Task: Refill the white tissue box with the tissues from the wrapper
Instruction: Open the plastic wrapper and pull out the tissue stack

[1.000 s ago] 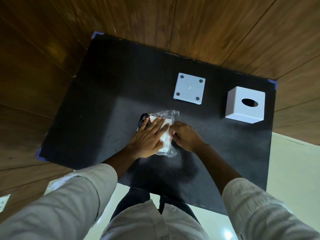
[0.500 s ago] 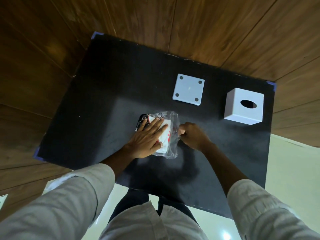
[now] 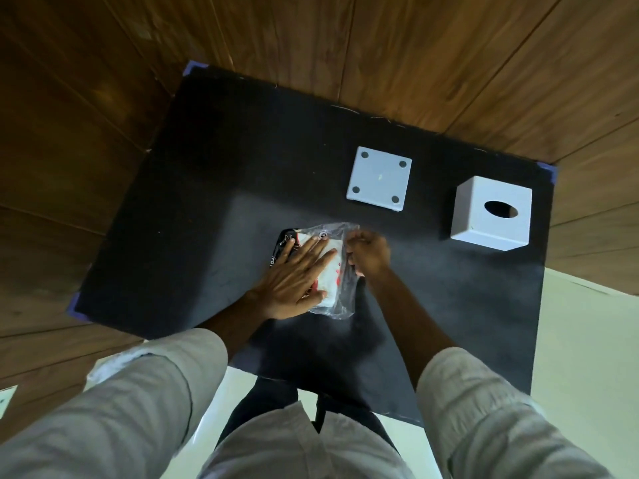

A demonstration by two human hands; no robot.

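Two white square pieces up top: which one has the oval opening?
The cube-shaped box at the far right; its top shows a dark oval hole. The flat base plate to its left has only four dark dots at its corners.

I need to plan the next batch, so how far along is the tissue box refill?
Done: the box's base plate is off and lies beside the white tissue box. In hand: the left hand presses the tissue pack flat on the mat while the right hand works its clear wrapper. Left: taking tissues out, loading the box, refitting the base.
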